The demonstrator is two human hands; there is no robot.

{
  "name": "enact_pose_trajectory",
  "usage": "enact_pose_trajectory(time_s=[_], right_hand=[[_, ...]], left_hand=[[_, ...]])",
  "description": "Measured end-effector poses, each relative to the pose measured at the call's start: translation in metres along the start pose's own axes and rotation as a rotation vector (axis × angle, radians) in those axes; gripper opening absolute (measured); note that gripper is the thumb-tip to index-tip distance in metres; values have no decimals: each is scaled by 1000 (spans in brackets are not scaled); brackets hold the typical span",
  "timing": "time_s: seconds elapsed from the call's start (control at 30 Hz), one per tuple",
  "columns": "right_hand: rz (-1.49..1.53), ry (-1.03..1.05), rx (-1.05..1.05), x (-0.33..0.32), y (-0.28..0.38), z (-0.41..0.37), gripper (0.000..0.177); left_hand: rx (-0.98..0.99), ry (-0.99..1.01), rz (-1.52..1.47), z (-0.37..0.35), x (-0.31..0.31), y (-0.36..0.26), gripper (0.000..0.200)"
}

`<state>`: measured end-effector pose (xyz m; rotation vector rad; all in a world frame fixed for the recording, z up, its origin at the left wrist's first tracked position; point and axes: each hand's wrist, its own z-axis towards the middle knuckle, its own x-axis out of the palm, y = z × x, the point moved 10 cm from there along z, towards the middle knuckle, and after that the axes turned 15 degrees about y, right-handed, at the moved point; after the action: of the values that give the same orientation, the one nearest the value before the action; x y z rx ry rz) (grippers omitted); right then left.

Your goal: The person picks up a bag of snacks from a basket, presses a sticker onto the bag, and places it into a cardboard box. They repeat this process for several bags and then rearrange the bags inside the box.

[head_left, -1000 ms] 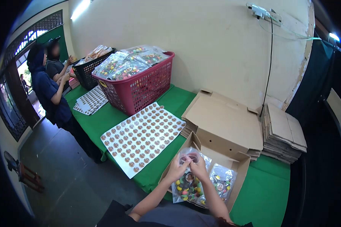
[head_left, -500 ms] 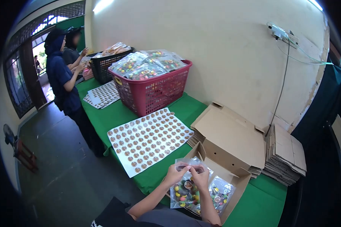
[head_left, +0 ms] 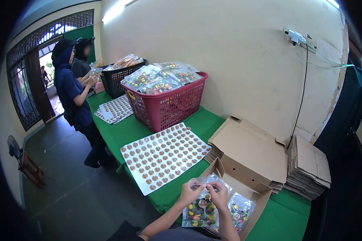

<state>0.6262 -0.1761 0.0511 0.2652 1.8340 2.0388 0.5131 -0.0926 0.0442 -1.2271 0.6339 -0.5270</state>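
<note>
A clear plastic pouch of colourful round candies [head_left: 201,217], with a small round sticker on its front, hangs upright between my hands. My left hand [head_left: 190,193] pinches the pouch's top edge on the left. On the other side my right hand [head_left: 218,196] grips the same edge, its fingertips close to those of the left. Behind and below the pouch stands an open cardboard box [head_left: 261,196]. Inside the box lies another stickered candy pouch [head_left: 240,209], just right of my right wrist; more clear plastic shows behind the held pouch.
Sticker sheets [head_left: 165,154] lie on the green-covered table [head_left: 287,215]. Beyond them stands a red basket [head_left: 165,108] heaped with candy pouches, then a black basket [head_left: 113,82]. Flattened cardboard [head_left: 307,168] is stacked at right. Two people [head_left: 70,92] stand at far left.
The view has shifted, so the table sits slightly lower and further right. My fingertips have moved along the pouch's top edge, which looks narrower. The nearer person now holds a pouch up.
</note>
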Motion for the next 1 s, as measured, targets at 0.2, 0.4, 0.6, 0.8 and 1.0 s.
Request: enact_pose_trajectory(time_s=[0.2,0.4,0.6,0.8,1.0], right_hand=[[35,-28,136,-15,-10,-3,16],[172,267,84,-16,7,-1,25],[220,289,107,-21,9,-4,28],[67,87,41,-31,-4,0,22],[251,-63,57,-50,12,-10,19]], left_hand=[[-115,19,-169,2,-7,11,20],[-217,502,-477,2,8,12,30],[-133,366,-305,6,-4,2,25],[-57,25,-289,13,-22,13,19],[-24,3,-254,22,-17,-10,12]])
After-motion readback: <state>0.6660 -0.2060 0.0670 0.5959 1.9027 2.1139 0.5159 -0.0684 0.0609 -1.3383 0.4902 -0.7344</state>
